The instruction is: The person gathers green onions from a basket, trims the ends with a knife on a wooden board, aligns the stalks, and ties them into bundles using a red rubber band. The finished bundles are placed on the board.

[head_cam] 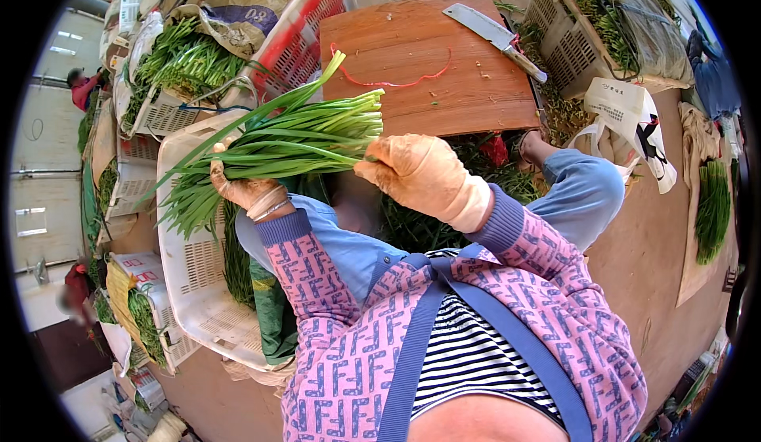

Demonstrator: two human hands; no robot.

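Note:
A thick bunch of green chives point(297, 133), probably garlic chives, lies across my left hand point(247, 189), which grips it from below. The pale cut ends point right and the leaf tips droop left over a white plastic crate point(196, 299). My right hand point(431, 174) is closed at the lower right of the bunch, its fingertips pinching the end of a stalk. Both hands wear soiled, pale orange gloves. Beyond them stands a brown wooden board point(410, 103) with a red string point(410, 82) and a cleaver point(493, 37) on it.
Loose dark green leaves point(416, 228) lie between my legs. A crate of chives point(571, 49) stands at the upper right, beside a white printed bag point(624, 115). At the upper left is another filled crate point(172, 112). Two people point(83, 88) are at the far left.

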